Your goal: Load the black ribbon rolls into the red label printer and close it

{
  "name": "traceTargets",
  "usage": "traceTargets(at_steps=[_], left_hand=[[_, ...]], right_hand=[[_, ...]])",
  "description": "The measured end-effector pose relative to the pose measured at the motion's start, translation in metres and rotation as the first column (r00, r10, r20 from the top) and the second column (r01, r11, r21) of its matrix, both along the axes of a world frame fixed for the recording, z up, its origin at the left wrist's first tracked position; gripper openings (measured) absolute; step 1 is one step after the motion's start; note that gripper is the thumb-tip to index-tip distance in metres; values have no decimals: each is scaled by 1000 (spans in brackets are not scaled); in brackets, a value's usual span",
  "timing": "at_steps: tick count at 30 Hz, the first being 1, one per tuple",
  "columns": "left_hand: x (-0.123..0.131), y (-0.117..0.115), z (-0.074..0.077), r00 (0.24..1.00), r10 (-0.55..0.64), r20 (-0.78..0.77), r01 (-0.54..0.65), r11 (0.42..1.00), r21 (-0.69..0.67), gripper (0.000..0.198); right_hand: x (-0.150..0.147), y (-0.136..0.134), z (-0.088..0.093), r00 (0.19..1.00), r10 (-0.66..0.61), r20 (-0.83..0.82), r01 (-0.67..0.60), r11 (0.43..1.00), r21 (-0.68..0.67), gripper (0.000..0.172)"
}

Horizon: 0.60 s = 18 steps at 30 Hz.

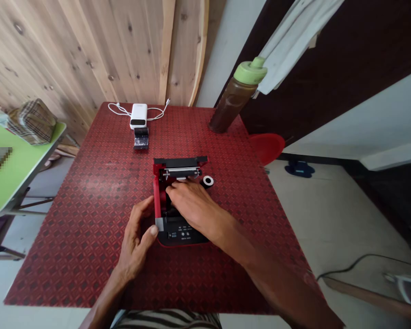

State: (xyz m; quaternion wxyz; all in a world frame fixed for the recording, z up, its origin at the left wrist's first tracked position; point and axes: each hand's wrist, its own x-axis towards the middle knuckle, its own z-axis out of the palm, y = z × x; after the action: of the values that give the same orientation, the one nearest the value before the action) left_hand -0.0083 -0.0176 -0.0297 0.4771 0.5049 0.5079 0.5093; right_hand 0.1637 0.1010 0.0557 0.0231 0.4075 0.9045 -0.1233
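Note:
A red and black label printer (183,228) sits on the table with its lid raised toward the back. My left hand (136,235) rests against its left side, thumb and fingers spread apart, the thumb tip at the front left corner. Into the printer's inner compartment reaches my right hand (189,196). Its fingers are bent and close together; the fingertips, and whatever they hold, are hidden. Below the lid lies a dark roller with a pale strip (182,172). Beside the printer on the right stands a small black roll with a white core (208,181).
Farther back on the patterned red table (98,219) are a white power bank (138,115) with a cable and a dark ribbon roll (141,138). A green-lidded bottle (232,100) stands at the back right. To the left, a green table (11,187) bears a plaid bag (34,121).

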Motion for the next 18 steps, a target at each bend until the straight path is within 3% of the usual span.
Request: traceTargets(at_steps=[7,9,11,13,15,18], left_hand=[[-1,1,2,1000,6,22,-5,999,-34,62],[-1,2,2,1000,8,25,-7,999,-35,61],[-1,2,2,1000,8,29,-7,999,-31,61],[-1,2,3,999,3,50,-1,999,-38,63],[-1,2,3,998,4,66,-1,999,-52,63],[-1,2,4,998,22,54,-19,999,-51,59]], right_hand=[[-2,-8,18,999,-30,42,28,999,39,24],[5,-17,24,999,-26,-33,30,992,122,18],[22,-29,31,976,-13,-219,61,975,212,15],[50,-40,35,885,-23,-466,138,967,214,11],[85,-51,34,747,-87,-659,214,970,115,19],[132,-68,13,590,-293,-753,370,926,-71,23]])
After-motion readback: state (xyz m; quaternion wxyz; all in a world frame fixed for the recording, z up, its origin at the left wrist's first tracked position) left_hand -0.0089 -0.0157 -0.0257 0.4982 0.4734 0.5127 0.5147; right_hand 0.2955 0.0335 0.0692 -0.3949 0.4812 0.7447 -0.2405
